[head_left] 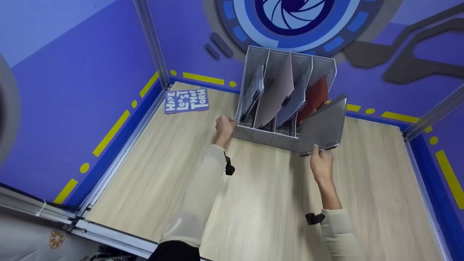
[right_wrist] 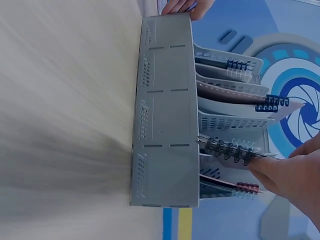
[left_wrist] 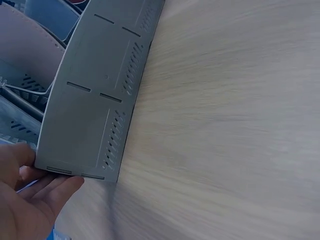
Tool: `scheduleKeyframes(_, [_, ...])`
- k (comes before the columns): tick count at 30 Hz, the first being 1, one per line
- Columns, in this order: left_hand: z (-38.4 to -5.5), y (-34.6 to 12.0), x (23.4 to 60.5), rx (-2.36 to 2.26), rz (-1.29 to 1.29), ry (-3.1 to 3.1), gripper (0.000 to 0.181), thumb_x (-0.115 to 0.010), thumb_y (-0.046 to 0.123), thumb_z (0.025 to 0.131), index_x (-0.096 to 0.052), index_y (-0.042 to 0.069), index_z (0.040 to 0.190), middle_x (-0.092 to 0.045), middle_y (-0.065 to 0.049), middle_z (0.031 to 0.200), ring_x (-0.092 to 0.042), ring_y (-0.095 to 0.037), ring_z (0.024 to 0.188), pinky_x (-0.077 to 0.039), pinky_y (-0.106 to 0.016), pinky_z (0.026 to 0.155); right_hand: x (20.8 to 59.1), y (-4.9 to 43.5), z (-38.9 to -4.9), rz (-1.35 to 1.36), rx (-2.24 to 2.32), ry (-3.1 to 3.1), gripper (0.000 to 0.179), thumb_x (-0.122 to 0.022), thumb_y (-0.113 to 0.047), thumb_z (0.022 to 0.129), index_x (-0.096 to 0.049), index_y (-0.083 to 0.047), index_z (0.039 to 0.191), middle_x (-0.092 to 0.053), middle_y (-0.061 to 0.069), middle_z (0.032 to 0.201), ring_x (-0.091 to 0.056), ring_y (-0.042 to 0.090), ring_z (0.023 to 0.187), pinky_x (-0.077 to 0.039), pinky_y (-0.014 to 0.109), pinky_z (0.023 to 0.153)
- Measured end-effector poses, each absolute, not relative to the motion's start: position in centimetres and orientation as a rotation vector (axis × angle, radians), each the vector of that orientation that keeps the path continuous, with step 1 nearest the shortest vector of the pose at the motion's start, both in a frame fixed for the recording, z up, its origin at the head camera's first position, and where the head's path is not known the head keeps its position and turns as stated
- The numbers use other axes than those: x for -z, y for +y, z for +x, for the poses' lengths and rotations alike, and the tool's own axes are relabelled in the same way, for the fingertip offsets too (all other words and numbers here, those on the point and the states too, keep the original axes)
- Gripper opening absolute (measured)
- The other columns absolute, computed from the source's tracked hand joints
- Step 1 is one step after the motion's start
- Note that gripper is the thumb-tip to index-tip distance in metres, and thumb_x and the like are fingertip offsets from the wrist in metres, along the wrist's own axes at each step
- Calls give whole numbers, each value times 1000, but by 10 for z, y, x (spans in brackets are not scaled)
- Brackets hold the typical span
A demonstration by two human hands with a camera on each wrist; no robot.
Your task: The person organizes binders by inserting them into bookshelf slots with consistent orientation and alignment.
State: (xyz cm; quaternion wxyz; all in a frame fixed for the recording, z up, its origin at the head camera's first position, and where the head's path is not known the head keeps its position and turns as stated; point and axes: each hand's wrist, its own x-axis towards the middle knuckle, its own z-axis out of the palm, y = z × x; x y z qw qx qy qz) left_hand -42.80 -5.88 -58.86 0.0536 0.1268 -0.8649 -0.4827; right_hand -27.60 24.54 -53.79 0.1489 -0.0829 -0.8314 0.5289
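A grey file organizer with several upright slots stands near the back wall. My left hand grips its front left corner; in the left wrist view the thumb is on the rim and the fingers lie along the side. With thumb and fingers, my right hand pinches a grey ring-bound notebook by its bound edge. The notebook is tilted in front of the rightmost slots, its rings close to the organizer's front rim in the right wrist view. Inside stand a clear-covered notebook, a pink one, a pale blue one and a red one.
A purple booklet with white lettering lies on the wooden table at the back left. Blue printed walls with metal corner posts enclose the table on the left, back and right.
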Motion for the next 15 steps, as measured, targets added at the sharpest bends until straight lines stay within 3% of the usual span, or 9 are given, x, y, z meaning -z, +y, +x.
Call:
scheduleKeyframes(4, [-430,-60,588,1469,407,-2654,44,-68,8,89,-40,17,57,-36,7,55,-33,-11,52,-29,-30,52,536,250,-298,-243,-1466,-2363,23,-39,-7,106,-43,-7,83,-37,-1,70,-33,8,56,-31,25,50])
scheduleKeyframes(8, [-432,-60,586,1466,405,-2669,44,-67,7,88,-40,17,56,-35,8,53,-32,-10,50,-28,-29,50,535,254,-319,-278,-1462,-2339,23,-39,-7,106,-42,-7,83,-35,1,74,-32,9,59,-30,26,53])
scheduleKeyframes(12, [-435,-59,585,1451,407,-2695,43,-67,6,87,-40,17,55,-36,8,53,-34,-11,50,-29,-29,51,534,254,-337,-298,-1495,-2323,21,-37,-7,106,-52,6,102,-41,5,86,-36,13,70,-32,26,60])
scheduleKeyframes(15, [-436,-59,584,1445,410,-2704,43,-66,6,88,-40,17,55,-36,7,53,-35,-12,51,-29,-30,51,532,250,-346,-303,-1499,-2345,34,-36,-8,107,-52,15,126,-44,10,95,-39,20,79,-34,29,66])
